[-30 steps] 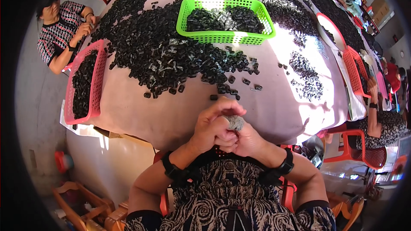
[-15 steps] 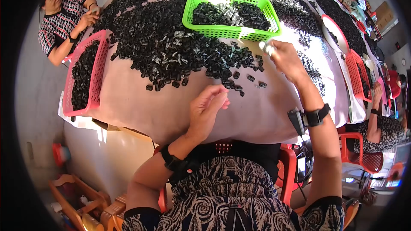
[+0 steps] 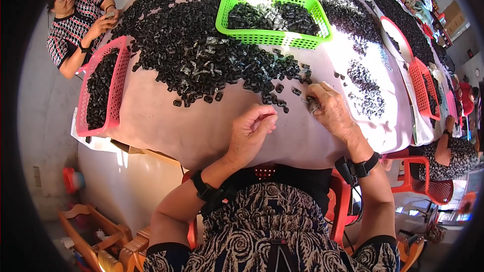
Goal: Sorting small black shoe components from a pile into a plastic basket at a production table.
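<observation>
- Progress, judged from how things lay: some small black parts [image 3: 186,65] were in baskets, but far more lay loose on the counter [image 3: 148,108]. Much appeared left to handle; no exact share could be told.
- Green basket [image 3: 275,39] stood at the far middle, with black parts and paler ones in it, not filled to the rim.
- Pink basket [image 3: 116,90] stood at the left edge, holding many black parts.
- Main heap spread left and far; shiny coils [image 3: 214,72] were mixed into its near side. A few strays lay apart at its near edge.
- Smaller scatter [image 3: 365,85] lay in sunlight, farther right than the hands.
- Right hand [image 3: 330,108]: palm down over the counter, just right of the strays, fingers bent and closed in around a small grey thing [image 3: 312,104]. Fingers partly hid it; its exact kind could not be told.
- Left hand [image 3: 253,130]: raised at the near edge of the heap, fingers curled, thumb close to the fingertips, only a narrow gap. No object showed in it; whether something sat inside the curl, could not tell.
- Hands stood apart, bare counter between them.
- Far left, a co-worker [image 3: 75,32] sat with hands raised near the heap.
</observation>
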`<state>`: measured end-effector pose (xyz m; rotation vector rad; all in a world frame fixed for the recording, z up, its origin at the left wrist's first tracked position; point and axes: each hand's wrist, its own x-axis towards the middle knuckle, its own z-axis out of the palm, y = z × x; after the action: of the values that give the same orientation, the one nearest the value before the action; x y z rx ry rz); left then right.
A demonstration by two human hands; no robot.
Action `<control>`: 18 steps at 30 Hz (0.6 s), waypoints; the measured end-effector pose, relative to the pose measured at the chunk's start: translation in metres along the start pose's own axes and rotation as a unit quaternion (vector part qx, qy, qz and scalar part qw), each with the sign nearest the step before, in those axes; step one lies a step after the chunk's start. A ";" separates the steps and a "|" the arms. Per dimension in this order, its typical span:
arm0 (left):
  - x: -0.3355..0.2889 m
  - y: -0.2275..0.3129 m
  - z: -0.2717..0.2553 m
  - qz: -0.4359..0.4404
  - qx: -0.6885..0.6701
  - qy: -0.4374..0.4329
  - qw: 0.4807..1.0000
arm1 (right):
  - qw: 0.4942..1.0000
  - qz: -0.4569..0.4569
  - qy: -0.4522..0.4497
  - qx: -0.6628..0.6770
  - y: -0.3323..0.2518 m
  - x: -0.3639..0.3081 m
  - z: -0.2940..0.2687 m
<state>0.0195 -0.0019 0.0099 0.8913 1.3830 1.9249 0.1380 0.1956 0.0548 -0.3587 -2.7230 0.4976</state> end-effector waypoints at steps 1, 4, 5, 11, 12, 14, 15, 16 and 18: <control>0.000 0.000 0.000 0.004 0.001 -0.002 1.000 | 1.000 0.025 0.004 0.019 0.000 0.001 0.001; 0.000 0.000 0.001 0.010 0.009 -0.011 1.000 | 0.994 0.068 0.007 0.081 0.000 0.000 -0.001; 0.000 0.000 0.002 0.011 0.016 -0.017 1.000 | 0.994 0.068 0.006 0.080 -0.003 -0.002 -0.003; -0.001 0.008 0.003 -0.041 0.010 -0.038 0.998 | 0.985 -0.045 -0.067 0.152 -0.054 -0.007 -0.007; 0.000 0.009 0.003 -0.041 0.011 -0.038 0.998 | 0.985 -0.045 -0.066 0.152 -0.061 -0.006 -0.005; 0.000 0.009 0.003 -0.036 0.010 -0.091 0.995 | 0.981 -0.071 -0.077 0.163 -0.073 -0.005 -0.001; 0.000 0.010 0.003 -0.035 0.010 -0.092 0.995 | 0.982 -0.067 -0.068 0.162 -0.076 -0.006 0.000; 0.000 0.010 0.002 -0.056 0.021 -0.090 0.994 | 0.982 -0.067 -0.068 0.161 -0.077 -0.006 0.001; 0.000 0.010 0.000 -0.076 0.033 -0.089 0.993 | 0.980 -0.053 -0.053 0.183 -0.079 -0.007 0.001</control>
<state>0.0185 -0.0046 0.0195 0.9353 1.3726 1.6537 0.1299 0.1213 0.0817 -0.0926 -2.6564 0.9906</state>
